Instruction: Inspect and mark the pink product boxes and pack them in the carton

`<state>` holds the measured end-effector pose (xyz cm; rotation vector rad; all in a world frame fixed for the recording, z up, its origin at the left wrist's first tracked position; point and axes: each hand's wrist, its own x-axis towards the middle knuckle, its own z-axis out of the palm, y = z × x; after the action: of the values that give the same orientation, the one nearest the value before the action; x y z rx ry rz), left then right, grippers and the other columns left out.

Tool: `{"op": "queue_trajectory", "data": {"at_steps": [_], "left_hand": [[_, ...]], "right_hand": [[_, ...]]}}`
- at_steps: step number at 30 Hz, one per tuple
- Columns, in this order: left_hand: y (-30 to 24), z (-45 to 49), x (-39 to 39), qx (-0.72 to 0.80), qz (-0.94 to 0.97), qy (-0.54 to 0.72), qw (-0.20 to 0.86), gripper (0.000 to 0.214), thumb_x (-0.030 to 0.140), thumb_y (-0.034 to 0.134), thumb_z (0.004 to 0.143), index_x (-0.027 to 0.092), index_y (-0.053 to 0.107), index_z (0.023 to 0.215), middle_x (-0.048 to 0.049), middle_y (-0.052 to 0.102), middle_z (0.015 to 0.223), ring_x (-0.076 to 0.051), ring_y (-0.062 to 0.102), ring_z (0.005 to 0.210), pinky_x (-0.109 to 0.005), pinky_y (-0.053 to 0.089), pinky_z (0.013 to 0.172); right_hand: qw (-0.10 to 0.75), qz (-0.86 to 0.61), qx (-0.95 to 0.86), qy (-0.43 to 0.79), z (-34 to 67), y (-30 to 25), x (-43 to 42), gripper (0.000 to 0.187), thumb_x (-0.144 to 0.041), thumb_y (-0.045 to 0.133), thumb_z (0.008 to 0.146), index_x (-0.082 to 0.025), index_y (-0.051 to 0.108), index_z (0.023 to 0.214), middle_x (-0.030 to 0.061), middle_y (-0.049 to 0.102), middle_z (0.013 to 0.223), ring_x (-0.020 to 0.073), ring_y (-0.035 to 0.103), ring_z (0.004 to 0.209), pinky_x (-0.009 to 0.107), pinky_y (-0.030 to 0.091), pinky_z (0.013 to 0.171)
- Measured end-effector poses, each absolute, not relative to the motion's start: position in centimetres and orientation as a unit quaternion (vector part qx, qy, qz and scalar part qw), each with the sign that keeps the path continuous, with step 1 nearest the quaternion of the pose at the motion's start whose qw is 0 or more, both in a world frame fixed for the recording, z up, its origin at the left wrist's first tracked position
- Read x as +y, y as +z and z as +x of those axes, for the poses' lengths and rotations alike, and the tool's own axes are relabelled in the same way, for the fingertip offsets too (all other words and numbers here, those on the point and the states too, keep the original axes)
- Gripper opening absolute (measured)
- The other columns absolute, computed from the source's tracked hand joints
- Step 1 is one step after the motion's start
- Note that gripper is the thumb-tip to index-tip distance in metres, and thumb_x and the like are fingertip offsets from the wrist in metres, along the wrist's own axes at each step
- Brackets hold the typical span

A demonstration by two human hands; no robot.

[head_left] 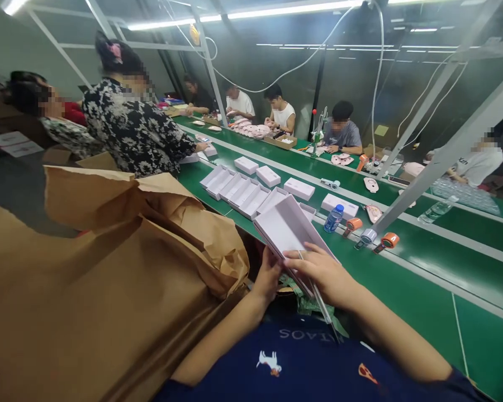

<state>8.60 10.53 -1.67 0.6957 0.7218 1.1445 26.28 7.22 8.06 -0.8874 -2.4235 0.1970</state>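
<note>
The left hand (269,278) and right hand (330,274) clasp one open white box (291,223). Near one blue bottle (334,219), three round-headed gadgets (368,237).

One head-worn view looks forward and down from beside the green bench (419,301)

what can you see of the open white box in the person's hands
The open white box looks like card: a shallow rectangular tray with thin straight walls and a pale inside. It is tilted, open side upward, at the near edge of the green table. The left hand grips its side; the right hand lies over its lower end.
</note>
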Motion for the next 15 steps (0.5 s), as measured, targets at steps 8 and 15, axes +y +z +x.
{"op": "queue_trajectory", "data": {"at_steps": [8,15], "left_hand": [[-3.7,8.0,11.7,0.42,0.272,0.389,0.774,0.121,0.066,0.085,0.06,0.032,0.019,0.155,-0.0153,0.055,0.145,-0.029,0.064,0.115,-0.042,0.05,0.092],[-7.5,5.5,9.1,0.449,0.405,0.232,0.762,0.113,0.084,0.068,0.062,0.025,0.034,0.152,-0.0201,0.042,0.157,-0.036,0.051,0.135,-0.051,0.032,0.112]], "right_hand": [[0.024,-0.49,-0.871,0.035,30.2,-0.6,7.3,0.016,-0.031,0.055,0.1,-0.025,0.067,0.108,0.0062,0.072,0.096,0.022,0.062,0.095,0.045,0.031,0.104],[-0.081,-0.684,-0.723,0.059,33.2,-10.5,5.1,0.019,-0.021,0.048,0.1,-0.02,0.066,0.104,0.0128,0.073,0.107,0.0296,0.06,0.107,0.053,0.026,0.104]]}}
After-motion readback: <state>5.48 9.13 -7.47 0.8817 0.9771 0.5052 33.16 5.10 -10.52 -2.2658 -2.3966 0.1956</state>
